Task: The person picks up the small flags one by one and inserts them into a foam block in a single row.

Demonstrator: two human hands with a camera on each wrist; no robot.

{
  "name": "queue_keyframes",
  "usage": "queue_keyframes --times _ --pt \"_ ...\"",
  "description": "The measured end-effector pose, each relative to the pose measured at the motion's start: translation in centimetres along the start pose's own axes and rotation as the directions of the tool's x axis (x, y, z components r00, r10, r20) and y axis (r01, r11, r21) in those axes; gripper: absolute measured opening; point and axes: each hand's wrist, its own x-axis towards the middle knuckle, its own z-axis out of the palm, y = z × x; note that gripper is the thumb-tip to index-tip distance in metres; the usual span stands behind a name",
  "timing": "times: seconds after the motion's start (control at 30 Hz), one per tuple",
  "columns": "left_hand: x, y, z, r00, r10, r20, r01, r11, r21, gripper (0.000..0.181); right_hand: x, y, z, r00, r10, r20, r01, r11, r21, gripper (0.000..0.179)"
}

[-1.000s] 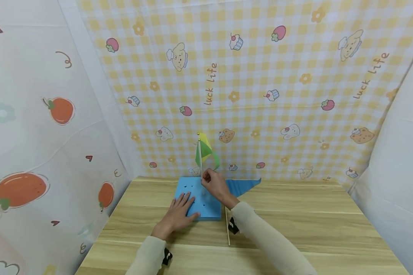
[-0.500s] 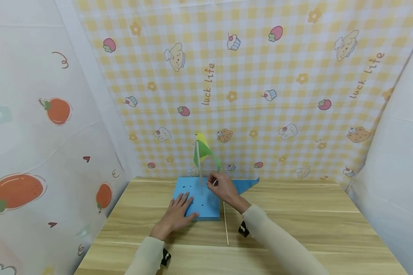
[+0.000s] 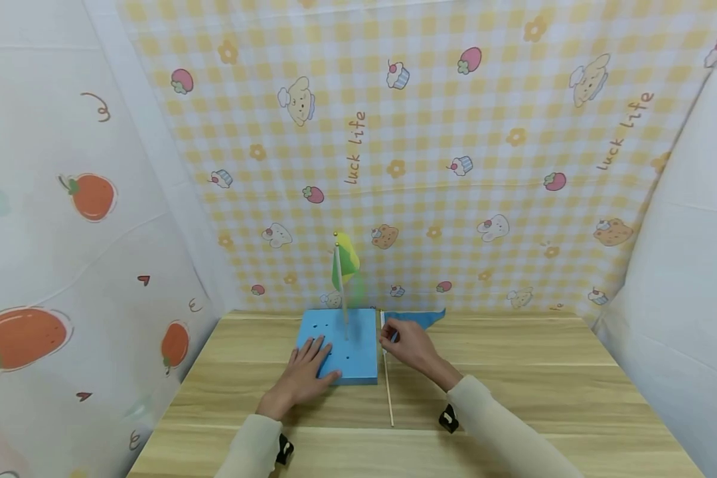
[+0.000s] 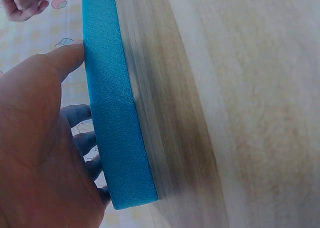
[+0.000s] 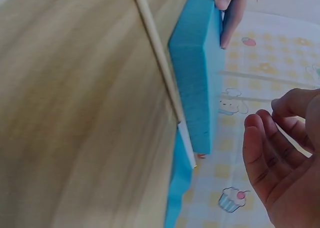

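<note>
A blue foam block (image 3: 363, 345) with several small holes lies on the wooden table. Spread across its left front part, my left hand (image 3: 303, 372) rests with straight fingers; in the left wrist view its thumb (image 4: 72, 56) touches the block's edge. A green flag (image 3: 344, 264) and a yellow flag (image 3: 342, 240) stand upright on sticks in the block. My right hand (image 3: 412, 342) is just right of the block, above a blue pennant flag (image 3: 421, 319) lying on the table. In the right wrist view its fingers (image 5: 255, 153) are loosely bent, with nothing between them and apart from the flag.
The blue flag's thin wooden stick (image 3: 389, 395) lies along the block's right side, pointing toward the table's front. A checkered cloth (image 3: 430, 133) hangs behind the wooden table (image 3: 514, 398). White cloths (image 3: 681, 252) hang at both sides.
My right hand has left the green flag's stick and moved right and slightly down, over the blue flag. The green flag's ribbon-like tail swings loose. My left hand stays on the block.
</note>
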Motion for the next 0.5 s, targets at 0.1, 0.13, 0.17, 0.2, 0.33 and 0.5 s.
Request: queue_keyframes --times 0.1,0.13,0.17,0.2,0.33,0.5 --pt "-0.1 0.0 0.0 1.000 -0.001 0.001 0.001 1.000 -0.003 0.077 -0.7 0.4 0.1 1.000 0.023 0.001 -0.023 1.000 0.002 0.014" --pt "-0.1 0.0 0.0 1.000 -0.001 -0.001 0.001 1.000 -0.007 0.077 -1.0 0.6 0.2 0.999 0.034 0.008 -0.034 0.999 0.001 0.014" --pt "-0.1 -0.1 0.0 1.000 -0.002 -0.002 0.002 1.000 -0.008 0.077 -1.2 0.7 0.3 0.999 0.049 0.015 -0.049 0.999 0.002 0.014" --pt "-0.1 -0.1 0.0 1.000 -0.003 -0.004 0.003 1.000 -0.007 0.077 -1.4 0.8 0.5 0.998 0.064 0.025 -0.064 0.998 0.001 0.014" --pt "-0.2 -0.2 0.0 1.000 0.005 -0.009 -0.005 1.000 -0.013 0.078 -2.3 1.1 1.1 0.991 0.115 0.066 -0.116 0.993 0.013 0.012" --pt "-0.3 -0.2 0.1 0.999 0.039 -0.018 -0.040 0.999 -0.025 0.078 -3.2 1.4 1.8 0.985 0.151 0.085 -0.151 0.988 -0.012 0.011"
